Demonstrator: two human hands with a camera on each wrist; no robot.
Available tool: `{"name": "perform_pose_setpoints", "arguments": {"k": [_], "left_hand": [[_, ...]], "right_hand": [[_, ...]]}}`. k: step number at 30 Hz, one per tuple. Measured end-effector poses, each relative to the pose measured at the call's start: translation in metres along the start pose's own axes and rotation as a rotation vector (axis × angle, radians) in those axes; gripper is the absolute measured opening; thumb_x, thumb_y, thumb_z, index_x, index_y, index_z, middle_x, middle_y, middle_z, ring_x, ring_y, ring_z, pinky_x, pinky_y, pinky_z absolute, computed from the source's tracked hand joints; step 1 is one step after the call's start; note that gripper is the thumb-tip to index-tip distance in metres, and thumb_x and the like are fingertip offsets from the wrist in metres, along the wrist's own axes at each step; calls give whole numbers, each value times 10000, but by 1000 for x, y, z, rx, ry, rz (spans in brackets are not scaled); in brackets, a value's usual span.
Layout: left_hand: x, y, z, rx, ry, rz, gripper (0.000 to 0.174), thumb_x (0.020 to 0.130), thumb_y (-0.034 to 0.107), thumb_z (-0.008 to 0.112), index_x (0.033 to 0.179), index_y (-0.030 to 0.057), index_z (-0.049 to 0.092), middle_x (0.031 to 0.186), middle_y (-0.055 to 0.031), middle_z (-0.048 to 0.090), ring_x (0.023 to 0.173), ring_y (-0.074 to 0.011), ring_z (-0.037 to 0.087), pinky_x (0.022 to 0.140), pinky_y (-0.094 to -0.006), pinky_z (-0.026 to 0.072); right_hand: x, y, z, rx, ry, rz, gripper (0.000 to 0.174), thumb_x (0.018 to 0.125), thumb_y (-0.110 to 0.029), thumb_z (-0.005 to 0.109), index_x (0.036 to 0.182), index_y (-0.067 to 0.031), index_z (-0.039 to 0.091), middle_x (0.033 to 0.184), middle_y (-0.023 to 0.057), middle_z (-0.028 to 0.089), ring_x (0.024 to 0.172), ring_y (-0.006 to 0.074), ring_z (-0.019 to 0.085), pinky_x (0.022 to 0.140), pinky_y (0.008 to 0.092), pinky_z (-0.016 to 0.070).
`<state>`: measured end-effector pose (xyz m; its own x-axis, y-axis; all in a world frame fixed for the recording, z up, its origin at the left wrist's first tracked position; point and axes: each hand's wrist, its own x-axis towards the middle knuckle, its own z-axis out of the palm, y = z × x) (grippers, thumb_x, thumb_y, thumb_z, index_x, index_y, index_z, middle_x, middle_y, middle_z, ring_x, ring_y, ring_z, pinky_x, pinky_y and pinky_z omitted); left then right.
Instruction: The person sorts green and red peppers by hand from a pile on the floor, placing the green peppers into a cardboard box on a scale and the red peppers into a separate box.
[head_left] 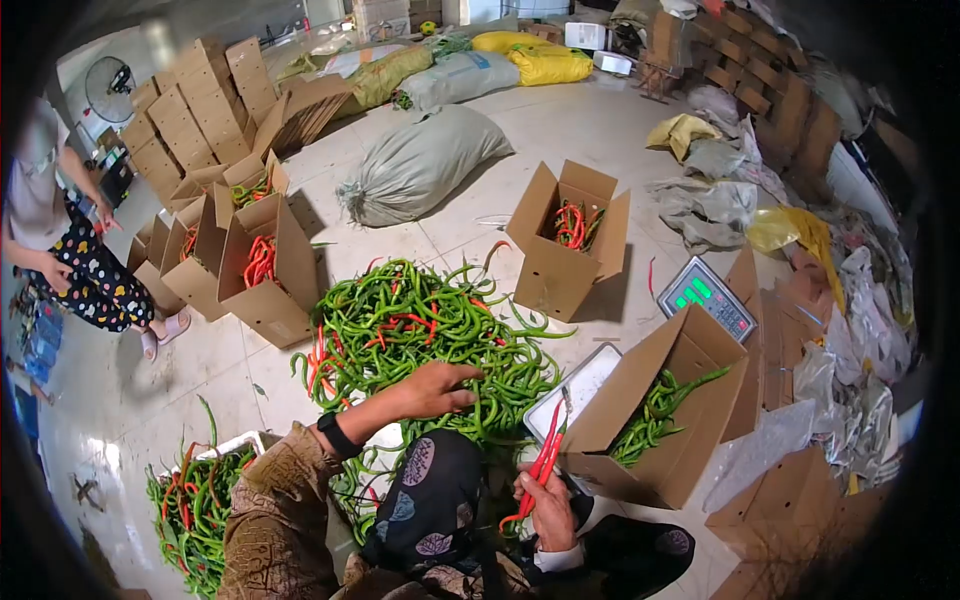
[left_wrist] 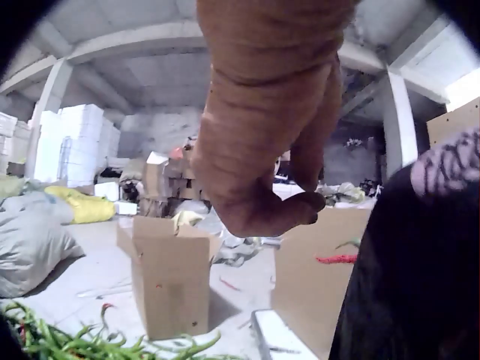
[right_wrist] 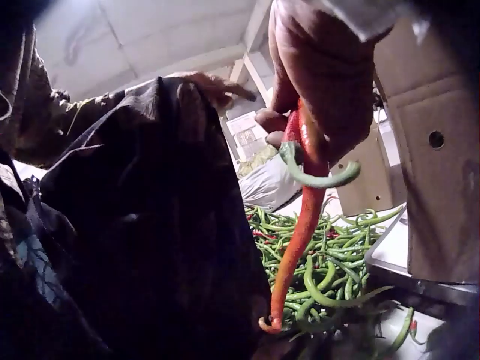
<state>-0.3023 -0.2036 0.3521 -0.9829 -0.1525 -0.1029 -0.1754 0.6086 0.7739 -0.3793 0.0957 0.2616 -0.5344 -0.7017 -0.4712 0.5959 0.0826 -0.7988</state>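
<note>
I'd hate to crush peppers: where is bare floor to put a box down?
Bare tiles lie between the grey sack, the pepper pile and the open box, and left of the pile beside the row of boxes. Crowded: round the left hand on the pile and the right hand gripping red peppers; bags heap the right edge.

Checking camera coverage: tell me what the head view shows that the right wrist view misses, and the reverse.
Head only: the scale's lit display, a bystander, stacked boxes. Right wrist only: a curled green stem under the fingers, the ceiling. Both: the right hand holding red peppers, the green pepper pile.
</note>
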Motion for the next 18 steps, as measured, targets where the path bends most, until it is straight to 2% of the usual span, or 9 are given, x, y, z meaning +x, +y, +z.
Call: {"name": "perform_pose_setpoints", "arguments": {"k": [1, 2, 4, 6, 7, 8, 13, 16, 18], "left_hand": [[-11, -16, 4, 12, 5, -70, 511, 912, 325, 601, 1317, 23, 520, 634, -144, 616, 582, -215, 610, 604, -363, 479], [-21, -34, 13, 35, 32, -92, 441, 910, 338, 594, 1210, 14, 606, 831, -149, 698, 592, -224, 612, 615, -353, 481], [-43, -71, 41, -89, -12, -192, 354, 886, 309, 622, 1042, -3, 680, 1102, -144, 691, 659, -230, 643, 643, -368, 498], [-65, -150, 99, 97, 4, -55, 462, 842, 243, 652, 1247, 30, 594, 851, -214, 685, 802, -334, 680, 724, -393, 515], [-75, -134, 96, -29, -104, -101, 492, 804, 216, 657, 1248, 14, 591, 882, -244, 672, 841, -341, 676, 727, -406, 508], [-82, -145, 108, -170, -61, -109, 517, 779, 198, 650, 1253, 3, 585, 923, -268, 661, 867, -352, 674, 734, -413, 503], [-98, -151, 123, -166, 43, -280, 488, 794, 153, 611, 1259, 7, 578, 963, -259, 665, 877, -364, 671, 792, -425, 523], [-104, -159, 124, -113, -86, -465, 499, 792, 153, 632, 1269, 21, 572, 951, -225, 690, 887, -332, 687, 781, -405, 540], [-122, -198, 147, -182, 29, -307, 505, 786, 143, 646, 1271, 26, 575, 999, -216, 693, 898, -296, 691, 772, -395, 543]], "right_hand": [[1, 1, 0, -16, -9, -15, 249, 960, -98, 584, 1189, 1, 585, 897, 44, 597, 794, 123, 555, 738, 288, 489], [3, 1, 0, -17, -18, -3, 249, 960, -98, 584, 1189, 1, 585, 897, 44, 597, 794, 123, 555, 738, 288, 489], [5, 1, 1, 27, 39, 14, 227, 937, -90, 591, 1146, 0, 593, 853, 45, 604, 769, 124, 564, 717, 276, 475], [9, 6, -2, 24, 39, 32, 218, 932, -76, 592, 1134, 4, 585, 878, 50, 607, 768, 129, 574, 716, 282, 485], [11, 8, -3, 11, 50, 44, 216, 933, -72, 587, 1135, 3, 581, 884, 54, 611, 774, 135, 581, 718, 285, 493], [14, 10, -2, -3, 61, 56, 215, 934, -68, 582, 1137, 3, 578, 891, 57, 615, 780, 140, 589, 719, 289, 500], [19, 7, -1, -59, 45, 102, 240, 946, -92, 568, 1168, -4, 552, 912, 79, 624, 797, 150, 601, 714, 291, 512], [20, 8, -1, -14, 23, 59, 291, 958, -109, 559, 1232, -14, 530, 877, 56, 612, 731, 115, 549, 648, 258, 475], [15, 3, 0, -144, 50, 64, 413, 961, -164, 590, 1338, -15, 511, 980, 65, 640, 758, 97, 538, 693, 241, 458]]}}
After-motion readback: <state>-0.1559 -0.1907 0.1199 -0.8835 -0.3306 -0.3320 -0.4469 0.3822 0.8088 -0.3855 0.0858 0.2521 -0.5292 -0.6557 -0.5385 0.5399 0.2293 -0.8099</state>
